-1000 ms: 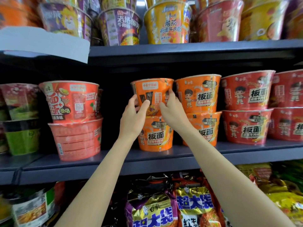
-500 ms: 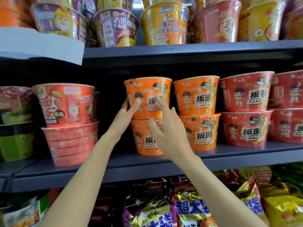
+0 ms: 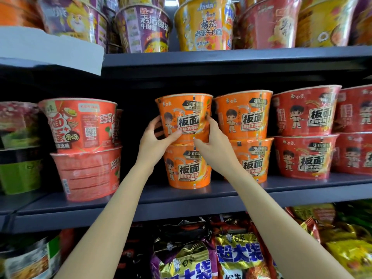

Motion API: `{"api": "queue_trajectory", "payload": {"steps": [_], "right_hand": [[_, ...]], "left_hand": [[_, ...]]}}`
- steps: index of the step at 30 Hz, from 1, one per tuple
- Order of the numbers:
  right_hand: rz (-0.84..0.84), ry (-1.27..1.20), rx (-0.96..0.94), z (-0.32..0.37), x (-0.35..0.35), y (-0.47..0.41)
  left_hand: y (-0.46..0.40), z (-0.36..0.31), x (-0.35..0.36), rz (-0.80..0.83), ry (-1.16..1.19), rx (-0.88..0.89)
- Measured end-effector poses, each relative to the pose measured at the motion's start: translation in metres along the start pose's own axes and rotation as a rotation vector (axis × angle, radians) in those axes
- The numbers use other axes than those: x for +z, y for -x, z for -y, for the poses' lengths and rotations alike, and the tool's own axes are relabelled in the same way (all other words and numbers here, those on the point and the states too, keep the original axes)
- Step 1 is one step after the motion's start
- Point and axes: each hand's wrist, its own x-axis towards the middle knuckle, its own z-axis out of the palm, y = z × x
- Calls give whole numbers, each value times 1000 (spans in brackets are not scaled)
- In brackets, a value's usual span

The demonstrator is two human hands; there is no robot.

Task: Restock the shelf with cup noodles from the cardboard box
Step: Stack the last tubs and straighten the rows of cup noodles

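An orange cup noodle (image 3: 186, 115) sits stacked on a second orange cup (image 3: 188, 168) on the middle shelf (image 3: 181, 202). My left hand (image 3: 155, 141) grips the upper cup's lower left side, thumb across its front. My right hand (image 3: 213, 143) holds its lower right side, fingers curled round the edge. The printed label faces me. The cardboard box is out of view.
Two more orange cups (image 3: 244, 115) stand stacked just to the right, then red cups (image 3: 306, 109). Red-orange bowls (image 3: 80, 121) stand to the left past a dark gap. The upper shelf (image 3: 221, 55) holds purple and yellow cups. Noodle bags (image 3: 201, 256) fill the level below.
The upper cup has been turned so its label faces front. Both hands have shifted from its face to its lower sides and now grip it.
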Motion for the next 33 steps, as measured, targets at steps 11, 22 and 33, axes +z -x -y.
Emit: {"api": "queue_trajectory", "payload": {"steps": [11,22,33], "right_hand": [[-55,98,-132,-12,1,8],[-14,32,-99,-23,-1,1],[-21,43,-98,-25,2,2]], "left_hand": [[6,9,3,-23,-17,61],[6,14,12,-108,-225,170],[6,16,13,-133,-230,208]]}}
